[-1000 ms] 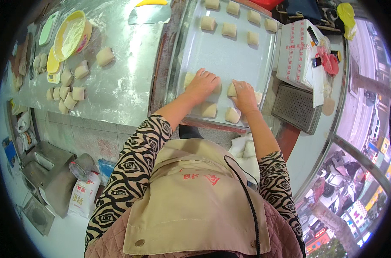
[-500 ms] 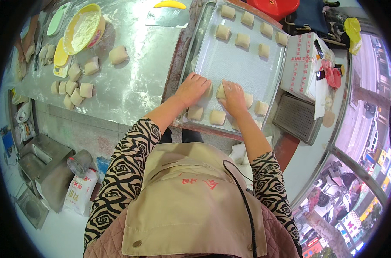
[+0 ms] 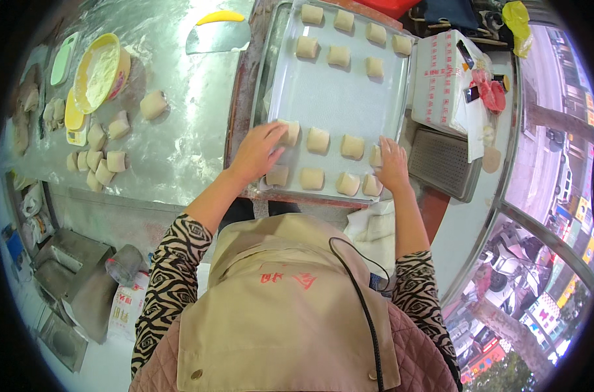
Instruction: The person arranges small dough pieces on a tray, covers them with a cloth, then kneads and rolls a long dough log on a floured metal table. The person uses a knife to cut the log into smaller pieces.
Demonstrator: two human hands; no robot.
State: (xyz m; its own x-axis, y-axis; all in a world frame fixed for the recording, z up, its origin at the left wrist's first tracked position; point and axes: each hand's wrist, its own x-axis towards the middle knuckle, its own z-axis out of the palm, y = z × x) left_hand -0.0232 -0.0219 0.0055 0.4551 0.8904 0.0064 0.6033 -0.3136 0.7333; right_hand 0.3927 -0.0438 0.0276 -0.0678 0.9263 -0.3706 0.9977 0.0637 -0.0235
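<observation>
While the left hand (image 3: 257, 151) lies half-open on a dough piece (image 3: 288, 132), the right hand (image 3: 393, 164) — fingers spread — touches another dough piece (image 3: 376, 155).

Yellow flour bowl (image 3: 101, 73), scraper (image 3: 217, 36), pink-patterned box (image 3: 441, 78) nr tray.

The person wears a beige apron with red markings (image 3: 284, 307) over a quilted pink vest (image 3: 418, 356), black-and-tan zebra-patterned sleeves (image 3: 169, 274) and a thin black cable (image 3: 356, 281).

Tray (image 3: 336, 98) dull metal; dough pieces (image 3: 318, 140) matt, floury; worktop (image 3: 179, 130) shiny steel.
</observation>
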